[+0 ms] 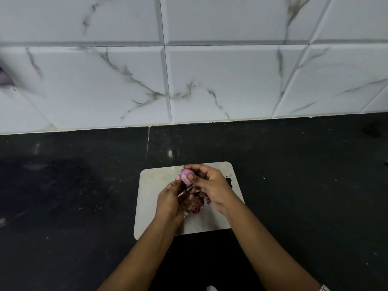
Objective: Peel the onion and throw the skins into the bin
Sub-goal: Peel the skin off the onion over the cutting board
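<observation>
A small pink-purple onion (185, 174), mostly bare of skin, is pinched between the thumb and fingers of my right hand (206, 183) above the far part of a pale cutting board (153, 181). My left hand (171, 201) sits just below it, its fingertips touching the onion's lower left side, and its curled fingers hold a thin pale strip of skin and part of the pile. Dark reddish-brown onion skins (194, 203) lie piled between my two hands. No bin is in view.
The board lies on a dark stone countertop (73, 196) that stretches left and right. A white marble-look tiled wall (189, 80) rises behind the counter. A blurred purple object (4, 79) shows at the far left edge.
</observation>
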`<state>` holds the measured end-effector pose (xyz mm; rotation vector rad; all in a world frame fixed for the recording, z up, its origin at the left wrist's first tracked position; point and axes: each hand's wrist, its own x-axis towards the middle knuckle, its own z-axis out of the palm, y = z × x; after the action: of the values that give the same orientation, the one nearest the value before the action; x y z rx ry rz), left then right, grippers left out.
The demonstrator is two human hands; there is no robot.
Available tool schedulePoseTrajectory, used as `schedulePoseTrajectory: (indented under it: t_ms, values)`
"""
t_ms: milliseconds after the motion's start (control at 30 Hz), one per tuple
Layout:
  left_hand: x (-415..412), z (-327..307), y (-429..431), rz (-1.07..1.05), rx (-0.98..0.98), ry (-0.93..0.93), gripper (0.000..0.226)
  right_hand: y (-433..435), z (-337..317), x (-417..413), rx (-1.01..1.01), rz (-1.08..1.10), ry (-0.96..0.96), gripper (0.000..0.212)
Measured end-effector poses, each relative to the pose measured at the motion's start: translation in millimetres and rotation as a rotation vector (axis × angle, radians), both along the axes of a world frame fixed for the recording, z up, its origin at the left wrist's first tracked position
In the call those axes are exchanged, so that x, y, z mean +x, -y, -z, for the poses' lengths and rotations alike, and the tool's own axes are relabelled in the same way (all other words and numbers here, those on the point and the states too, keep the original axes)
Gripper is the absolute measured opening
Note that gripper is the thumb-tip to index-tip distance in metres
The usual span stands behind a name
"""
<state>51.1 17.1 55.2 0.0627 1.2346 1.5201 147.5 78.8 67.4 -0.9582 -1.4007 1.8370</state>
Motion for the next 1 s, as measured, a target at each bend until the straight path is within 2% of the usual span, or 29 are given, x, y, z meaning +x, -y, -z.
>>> schedulePoseTrajectory:
  t_ms: [100, 167, 367, 567, 633, 733, 933, 1000]
  values:
    - [-4, -4, 5, 0.076, 0.054, -0.355, 0.047, 2, -1, -3, -0.067, 0.091, -0.056, 0.025]
    - [-7, -11, 6, 0.113, 0.085, -0.459, 0.048, 5, -2, -6, -0.114, 0.106, -0.098, 0.025]
    - [-10, -17, 5, 0.127, 0.135, -0.342, 0.033, 9, 2, -16, -0.275, 0.144, -0.199, 0.029]
    - [-17, -11, -3, 0.126, 0.016, -0.185, 0.023, 8, 4, -8, -0.293, 0.084, -0.258, 0.033]
    - [-18, -8, -6, 0.102, -0.007, -0.155, 0.022, 9, 3, -8, -0.306, 0.088, -0.263, 0.026]
    - [-16, -5, -8, 0.144, -0.013, -0.222, 0.023, 8, 4, -3, -0.391, 0.157, -0.291, 0.016]
    - [-17, 3, -2, 0.176, -0.053, -0.325, 0.020, 1, -1, 14, -0.470, 0.228, -0.290, 0.027]
    - [-23, 9, 0, 0.201, -0.080, -0.463, 0.016, -2, -4, 22, -0.494, 0.239, -0.306, 0.028]
